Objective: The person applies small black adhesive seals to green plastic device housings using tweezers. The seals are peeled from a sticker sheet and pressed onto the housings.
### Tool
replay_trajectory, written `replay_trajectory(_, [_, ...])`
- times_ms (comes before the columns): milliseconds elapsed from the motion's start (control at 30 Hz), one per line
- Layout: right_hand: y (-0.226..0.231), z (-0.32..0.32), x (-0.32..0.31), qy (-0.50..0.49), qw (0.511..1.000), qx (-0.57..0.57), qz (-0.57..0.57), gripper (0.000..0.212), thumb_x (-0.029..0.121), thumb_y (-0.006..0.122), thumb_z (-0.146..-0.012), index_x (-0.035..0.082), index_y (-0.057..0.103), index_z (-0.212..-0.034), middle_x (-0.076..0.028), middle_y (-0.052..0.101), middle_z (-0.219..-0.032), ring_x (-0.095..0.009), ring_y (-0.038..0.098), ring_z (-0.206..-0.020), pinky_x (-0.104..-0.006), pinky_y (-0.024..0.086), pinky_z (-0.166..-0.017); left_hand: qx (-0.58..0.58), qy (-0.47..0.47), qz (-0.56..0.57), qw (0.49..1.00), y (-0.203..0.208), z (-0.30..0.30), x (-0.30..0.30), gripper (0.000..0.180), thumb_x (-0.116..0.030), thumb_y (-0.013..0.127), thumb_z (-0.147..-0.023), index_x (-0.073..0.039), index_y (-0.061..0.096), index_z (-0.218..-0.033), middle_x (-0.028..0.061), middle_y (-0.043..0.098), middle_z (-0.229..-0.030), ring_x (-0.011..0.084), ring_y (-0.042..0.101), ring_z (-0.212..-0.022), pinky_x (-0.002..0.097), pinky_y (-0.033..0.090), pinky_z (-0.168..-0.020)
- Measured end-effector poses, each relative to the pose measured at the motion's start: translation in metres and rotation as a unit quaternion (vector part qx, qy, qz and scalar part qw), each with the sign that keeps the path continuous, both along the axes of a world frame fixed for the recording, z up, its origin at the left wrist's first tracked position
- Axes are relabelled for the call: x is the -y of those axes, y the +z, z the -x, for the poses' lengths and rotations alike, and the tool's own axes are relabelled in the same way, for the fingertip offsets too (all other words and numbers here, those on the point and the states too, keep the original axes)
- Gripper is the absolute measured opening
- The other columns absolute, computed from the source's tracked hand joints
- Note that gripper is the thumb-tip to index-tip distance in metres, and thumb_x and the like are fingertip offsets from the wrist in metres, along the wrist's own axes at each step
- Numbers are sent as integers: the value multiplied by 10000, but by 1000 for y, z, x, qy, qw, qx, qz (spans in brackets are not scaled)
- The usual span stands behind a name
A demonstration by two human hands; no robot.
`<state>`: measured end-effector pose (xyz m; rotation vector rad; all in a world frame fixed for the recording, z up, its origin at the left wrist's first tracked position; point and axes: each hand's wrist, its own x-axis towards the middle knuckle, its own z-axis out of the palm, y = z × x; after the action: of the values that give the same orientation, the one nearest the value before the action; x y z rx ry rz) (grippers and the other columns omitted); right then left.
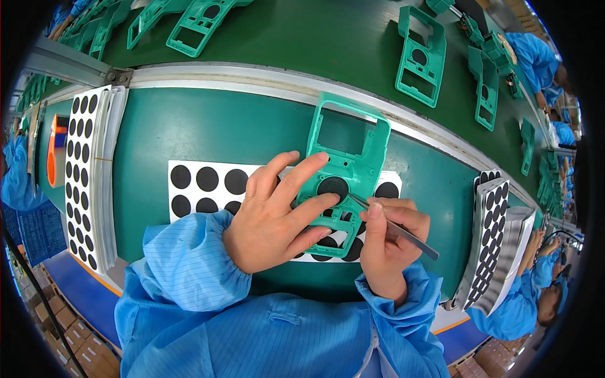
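Note:
A green plastic housing (356, 165) with a large rectangular opening lies tilted in front of me, partly over a white sheet of black round stickers (207, 179). A black round sticker (334, 184) covers its round grille area. My left hand (271, 217) is open with fingers spread; its index fingertip presses on that sticker, another fingertip touches the housing above, and the thumb is near the lower edge. Closed around metal tweezers (409, 238), my right hand (394, 242) brings their tips to the sticker's right edge.
Stacks of sticker sheets stand left (82, 170) and right (488, 242). An orange-handled tool (51, 165) lies far left. Beyond a metal rail (252, 77), more green housings (421, 60) rest on a dark green surface. A co-worker in blue (535, 60) is at far right.

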<state>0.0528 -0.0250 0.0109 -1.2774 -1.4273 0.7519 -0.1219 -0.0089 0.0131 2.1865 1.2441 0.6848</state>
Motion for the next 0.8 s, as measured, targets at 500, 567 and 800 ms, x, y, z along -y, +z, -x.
replay_trajectory(500, [6, 1, -3, -35, 982, -171, 75, 172, 2, 536, -844, 11, 387, -929, -143, 557, -835, -117, 565, -648, -202, 469, -587, 5, -17, 26, 999, 2, -5, 1, 393, -185, 717, -641, -151, 629, -1022, 117, 313, -1339, 357, 333, -1153, 452, 322, -908])
replay_trajectory(567, [5, 0, 0, -23, 988, -139, 58, 179, -9, 541, -837, 7, 388, -930, -145, 558, -833, -118, 566, -646, -200, 467, -584, 6, -19, 28, 999, 3, -4, 1, 384, -180, 718, -640, -147, 633, -1013, 115, 313, -1340, 359, 334, -1154, 451, 320, -912])
replay_trajectory(800, [-1, -3, 1, 13, 1000, -22, -10, 184, -60, 568, -796, -10, 437, -915, -157, 579, -796, -143, 572, -649, -209, 455, -552, 17, -23, 35, 999, 1, -4, 0, 352, -213, 714, -656, -130, 651, -992, 143, 333, -1331, 371, 306, -1167, 429, 295, -959])
